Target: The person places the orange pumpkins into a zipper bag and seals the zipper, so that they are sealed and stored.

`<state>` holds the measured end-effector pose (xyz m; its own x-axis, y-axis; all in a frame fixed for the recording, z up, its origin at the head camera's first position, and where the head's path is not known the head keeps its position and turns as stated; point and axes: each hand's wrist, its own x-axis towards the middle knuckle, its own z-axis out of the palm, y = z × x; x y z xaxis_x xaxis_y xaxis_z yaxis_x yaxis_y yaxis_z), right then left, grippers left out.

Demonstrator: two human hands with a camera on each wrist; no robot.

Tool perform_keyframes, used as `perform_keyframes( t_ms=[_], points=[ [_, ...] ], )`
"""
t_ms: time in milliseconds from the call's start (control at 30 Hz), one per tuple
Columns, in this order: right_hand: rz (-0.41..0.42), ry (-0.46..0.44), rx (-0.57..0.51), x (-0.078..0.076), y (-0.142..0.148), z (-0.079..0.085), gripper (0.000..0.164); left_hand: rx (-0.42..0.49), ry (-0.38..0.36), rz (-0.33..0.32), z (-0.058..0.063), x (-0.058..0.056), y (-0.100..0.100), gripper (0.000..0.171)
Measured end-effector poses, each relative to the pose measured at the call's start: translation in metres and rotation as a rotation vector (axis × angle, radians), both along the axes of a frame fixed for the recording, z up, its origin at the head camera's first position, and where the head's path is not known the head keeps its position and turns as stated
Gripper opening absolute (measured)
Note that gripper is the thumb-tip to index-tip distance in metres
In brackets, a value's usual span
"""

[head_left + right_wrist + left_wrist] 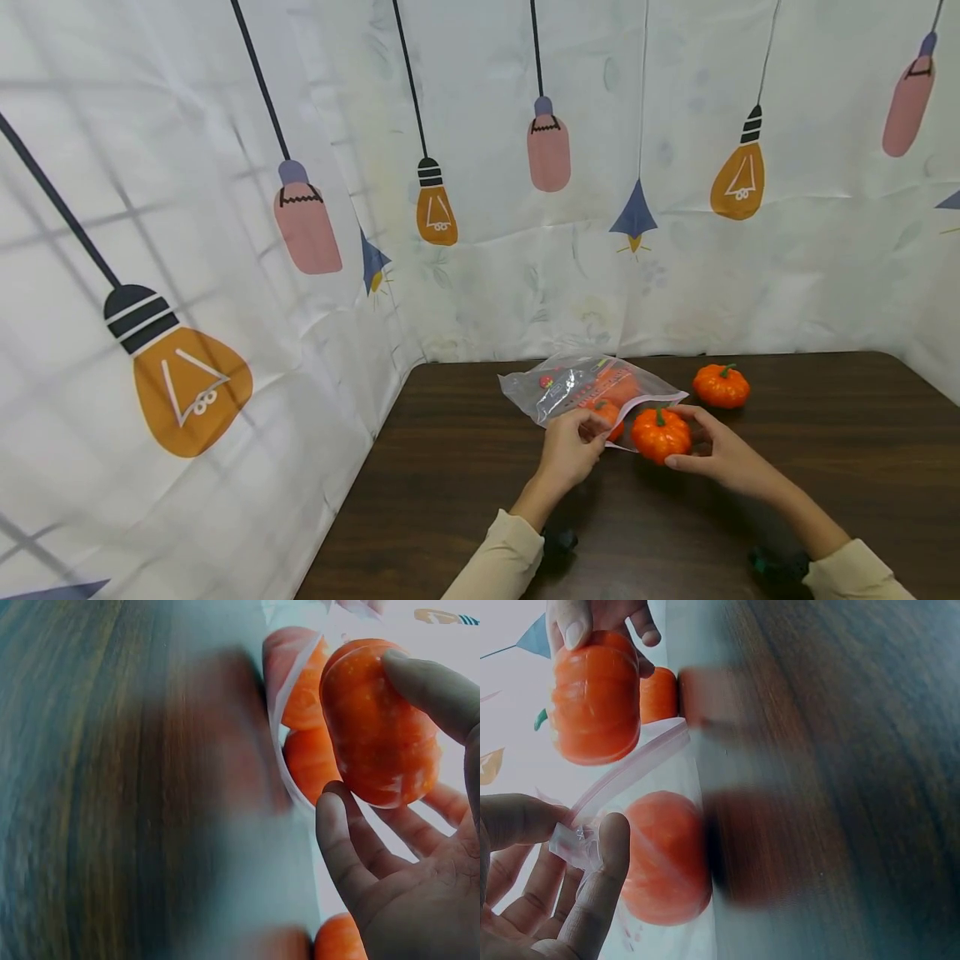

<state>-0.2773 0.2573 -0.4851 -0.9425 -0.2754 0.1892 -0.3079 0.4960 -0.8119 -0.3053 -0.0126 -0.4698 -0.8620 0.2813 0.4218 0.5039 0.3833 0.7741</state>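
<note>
A small orange pumpkin (pixel 661 436) with a green stem is held by my right hand (pixel 729 457), thumb on one side and fingers on the other. It hangs right at the mouth of a clear zip bag (pixel 543 392). My left hand (pixel 572 450) pinches the bag's edge between thumb and fingertip, and the left wrist view shows the zip strip (pixel 630 769) rising from that pinch. Inside the bag lie more orange pumpkins, one (pixel 666 859) close behind the opening. In the right wrist view the held pumpkin (pixel 379 724) overlaps the bag's open mouth.
Another orange pumpkin (pixel 722 386) stands on the dark wooden table (pixel 840 433), right of the bag and beyond my right hand. A white curtain (pixel 510 283) printed with hanging lamps closes off the back and left sides.
</note>
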Motion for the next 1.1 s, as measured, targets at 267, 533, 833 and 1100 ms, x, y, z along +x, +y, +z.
perform_keyframes(
  t_ms=[267,533,833,1100],
  points=[
    [0.016,0.002,-0.017,-0.006,-0.013,-0.003,0.075,0.008,-0.038,-0.004,0.000,0.000,-0.001,0.008],
    [0.000,0.009,0.007,-0.011,-0.023,-0.005,0.074,0.004,-0.046,-0.006,0.002,0.001,0.000,0.006],
    [-0.005,-0.001,0.009,-0.015,-0.035,-0.006,0.076,-0.039,0.017,0.021,0.000,-0.002,-0.001,0.006],
    [-0.043,-0.008,0.036,-0.020,-0.043,-0.008,0.078,-0.050,0.010,0.027,-0.001,-0.002,-0.001,0.009]
  ],
)
